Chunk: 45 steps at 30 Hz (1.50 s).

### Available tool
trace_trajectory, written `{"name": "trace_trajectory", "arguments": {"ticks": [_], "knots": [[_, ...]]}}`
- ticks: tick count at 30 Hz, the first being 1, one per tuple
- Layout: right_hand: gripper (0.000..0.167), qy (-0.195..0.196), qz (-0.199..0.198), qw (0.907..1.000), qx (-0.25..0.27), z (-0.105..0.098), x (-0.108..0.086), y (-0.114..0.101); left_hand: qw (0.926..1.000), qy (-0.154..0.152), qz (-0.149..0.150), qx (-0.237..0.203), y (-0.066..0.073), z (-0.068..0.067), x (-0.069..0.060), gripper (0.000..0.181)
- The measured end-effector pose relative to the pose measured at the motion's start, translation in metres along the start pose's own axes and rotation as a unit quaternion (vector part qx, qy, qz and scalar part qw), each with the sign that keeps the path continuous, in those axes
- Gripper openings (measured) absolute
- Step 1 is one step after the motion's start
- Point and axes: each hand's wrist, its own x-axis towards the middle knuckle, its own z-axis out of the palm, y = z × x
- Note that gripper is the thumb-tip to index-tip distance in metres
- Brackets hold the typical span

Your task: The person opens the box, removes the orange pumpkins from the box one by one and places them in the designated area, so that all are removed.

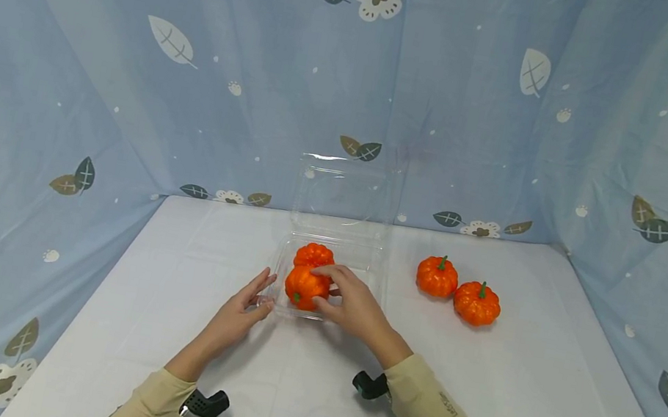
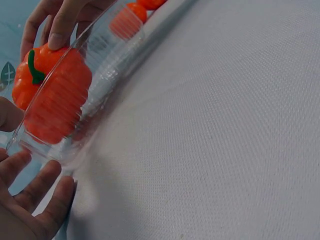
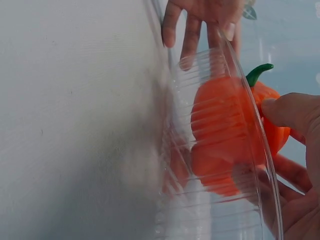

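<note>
My right hand [image 1: 359, 310] grips a small orange toy pumpkin [image 1: 301, 288] with a green stem, thumb and fingers on opposite sides of it. That pumpkin is inside a clear plastic clamshell box [image 1: 363, 257], near its front left corner. Just behind it in the box lies a second orange pumpkin [image 1: 314, 255]. At the box's left wall is my left hand [image 1: 234, 318], its fingers extended and touching the plastic near the front corner. In the right wrist view, the gripped pumpkin [image 3: 220, 115] shows through the ribbed wall.
The box's transparent lid [image 1: 344, 199] stands raised at the back, against the blue patterned curtain [image 1: 250, 74]. To the right of the box, two more orange pumpkins [image 1: 437, 277] sit side by side on the white tablecloth [image 1: 543, 394].
</note>
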Motion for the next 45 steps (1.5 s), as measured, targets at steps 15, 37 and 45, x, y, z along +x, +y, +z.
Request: {"name": "trace_trajectory", "arguments": {"ticks": [15, 37, 45], "knots": [[0.048, 0.031, 0.034, 0.9985, 0.031, -0.022, -0.011, 0.005, 0.9995, 0.032, 0.0, -0.007, -0.021, 0.006, 0.009, 0.069], [0.048, 0.086, 0.062, 0.991, 0.083, -0.052, -0.035, 0.02, 0.9994, 0.03, -0.001, 0.017, -0.039, 0.003, 0.014, 0.071], [0.051, 0.106, 0.091, 0.9846, 0.105, -0.067, -0.045, 0.028, 0.9994, 0.033, 0.002, 0.006, -0.038, 0.004, 0.013, 0.07]]}}
